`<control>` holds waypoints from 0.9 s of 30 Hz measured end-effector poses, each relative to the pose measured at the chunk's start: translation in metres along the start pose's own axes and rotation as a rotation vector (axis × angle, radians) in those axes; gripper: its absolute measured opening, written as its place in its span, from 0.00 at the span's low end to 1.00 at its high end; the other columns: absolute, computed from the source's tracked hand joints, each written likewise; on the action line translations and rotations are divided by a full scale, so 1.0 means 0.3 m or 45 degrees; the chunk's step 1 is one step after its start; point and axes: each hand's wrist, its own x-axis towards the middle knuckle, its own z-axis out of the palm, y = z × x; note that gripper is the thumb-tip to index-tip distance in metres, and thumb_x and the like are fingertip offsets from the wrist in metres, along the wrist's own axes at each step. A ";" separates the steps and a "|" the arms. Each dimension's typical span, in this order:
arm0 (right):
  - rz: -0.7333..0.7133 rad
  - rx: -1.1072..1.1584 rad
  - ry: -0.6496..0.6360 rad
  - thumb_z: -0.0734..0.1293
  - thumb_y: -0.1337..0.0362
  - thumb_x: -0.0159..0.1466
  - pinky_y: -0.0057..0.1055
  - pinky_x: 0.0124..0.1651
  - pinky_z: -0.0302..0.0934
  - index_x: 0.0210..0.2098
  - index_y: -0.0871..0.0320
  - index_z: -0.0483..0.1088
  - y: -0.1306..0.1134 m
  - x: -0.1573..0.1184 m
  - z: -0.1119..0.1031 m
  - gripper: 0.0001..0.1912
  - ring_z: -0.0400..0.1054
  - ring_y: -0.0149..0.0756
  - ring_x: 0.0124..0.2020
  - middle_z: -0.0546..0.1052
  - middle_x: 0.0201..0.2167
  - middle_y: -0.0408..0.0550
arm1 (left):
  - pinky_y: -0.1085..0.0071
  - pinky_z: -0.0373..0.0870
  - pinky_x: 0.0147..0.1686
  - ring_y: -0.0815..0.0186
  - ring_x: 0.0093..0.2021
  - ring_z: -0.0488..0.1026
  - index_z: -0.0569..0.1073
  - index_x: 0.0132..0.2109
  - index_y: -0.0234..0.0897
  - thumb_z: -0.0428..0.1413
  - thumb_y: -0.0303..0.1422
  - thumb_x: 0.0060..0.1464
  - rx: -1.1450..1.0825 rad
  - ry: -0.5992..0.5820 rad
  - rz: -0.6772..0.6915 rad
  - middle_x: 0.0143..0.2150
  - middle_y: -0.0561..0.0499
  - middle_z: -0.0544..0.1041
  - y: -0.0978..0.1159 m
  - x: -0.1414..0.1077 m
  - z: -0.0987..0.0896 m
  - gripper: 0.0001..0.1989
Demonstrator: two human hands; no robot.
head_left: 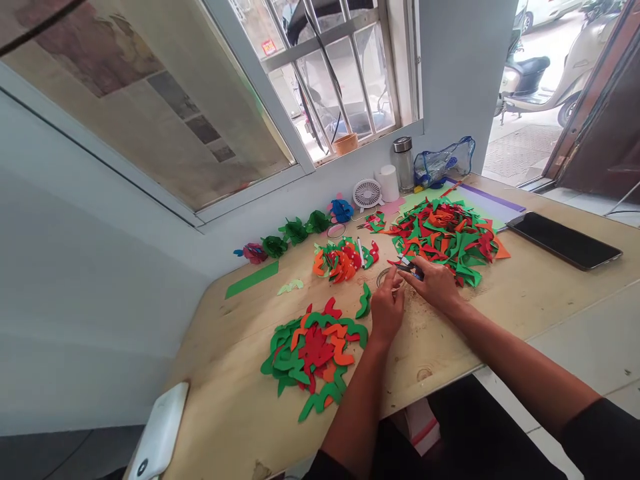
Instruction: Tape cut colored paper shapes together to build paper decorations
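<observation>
My right hand [436,285] is closed around small scissors [411,268] with dark and blue handles, largely hidden by my fingers. Just to its left, my left hand [388,308] pinches a small red piece [393,263] at the blades; its outline is too small to make out. Under my left fingertips lies a thin ring [383,277]. Beyond my right hand rises a heap of green, red and orange scraps [440,230]. Left of my left forearm spreads a pile of wavy cut pieces [310,350] in the same colours.
A smaller pile of dotted pieces [343,260] with a white pen [360,252] sits mid-table. Against the wall stand crinkled flowers [295,231], a small fan [367,194] and a glass bottle [404,165]. A phone [565,240] lies right; a white device [161,430] lies left.
</observation>
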 end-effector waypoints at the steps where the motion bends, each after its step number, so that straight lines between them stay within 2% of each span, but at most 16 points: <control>1: -0.002 -0.011 -0.014 0.57 0.43 0.61 0.27 0.25 0.47 0.34 0.57 0.71 0.000 0.000 -0.001 0.24 0.68 0.36 0.23 0.73 0.20 0.47 | 0.64 0.72 0.43 0.62 0.44 0.76 0.63 0.60 0.40 0.51 0.27 0.54 0.004 -0.013 0.018 0.48 0.44 0.77 -0.002 -0.001 0.004 0.25; 6: -0.024 -0.056 -0.073 0.56 0.43 0.62 0.28 0.24 0.45 0.31 0.55 0.70 -0.001 0.000 -0.009 0.24 0.68 0.37 0.22 0.73 0.19 0.47 | 0.61 0.72 0.45 0.61 0.46 0.75 0.71 0.51 0.37 0.50 0.28 0.54 -0.136 0.124 -0.068 0.46 0.43 0.77 -0.011 0.000 0.004 0.17; 10: -0.059 -0.082 -0.113 0.56 0.43 0.62 0.28 0.24 0.44 0.33 0.55 0.71 0.002 -0.002 -0.002 0.24 0.67 0.36 0.22 0.74 0.20 0.47 | 0.66 0.73 0.40 0.63 0.43 0.76 0.73 0.48 0.35 0.52 0.29 0.52 -0.302 0.207 -0.152 0.42 0.43 0.78 -0.002 0.012 -0.026 0.15; 13: -0.101 -0.122 -0.164 0.56 0.45 0.62 0.28 0.24 0.44 0.35 0.55 0.71 0.002 -0.006 0.005 0.23 0.67 0.36 0.22 0.75 0.22 0.47 | 0.70 0.73 0.36 0.65 0.38 0.76 0.73 0.47 0.35 0.52 0.29 0.52 -0.322 0.264 -0.157 0.40 0.44 0.79 0.011 0.019 -0.055 0.15; 18: -0.190 -0.134 -0.213 0.58 0.46 0.62 0.28 0.25 0.45 0.36 0.56 0.71 -0.009 -0.012 0.006 0.21 0.69 0.37 0.26 0.77 0.27 0.49 | 0.70 0.72 0.35 0.65 0.38 0.76 0.75 0.43 0.34 0.53 0.29 0.51 -0.304 0.267 -0.146 0.38 0.45 0.79 0.026 0.027 -0.100 0.12; 22: -0.231 -0.138 -0.238 0.59 0.46 0.62 0.27 0.25 0.46 0.38 0.56 0.72 -0.012 -0.013 0.007 0.21 0.68 0.36 0.25 0.76 0.24 0.48 | 0.71 0.71 0.32 0.65 0.36 0.76 0.76 0.40 0.35 0.55 0.30 0.49 -0.307 0.256 -0.202 0.36 0.45 0.79 0.019 0.029 -0.160 0.11; 27: -0.250 -0.124 -0.237 0.59 0.45 0.61 0.28 0.26 0.47 0.41 0.55 0.73 -0.009 -0.014 0.014 0.22 0.68 0.38 0.25 0.76 0.24 0.48 | 0.75 0.68 0.25 0.67 0.32 0.75 0.76 0.41 0.34 0.55 0.34 0.49 -0.342 0.387 -0.353 0.36 0.46 0.79 -0.026 -0.018 -0.284 0.13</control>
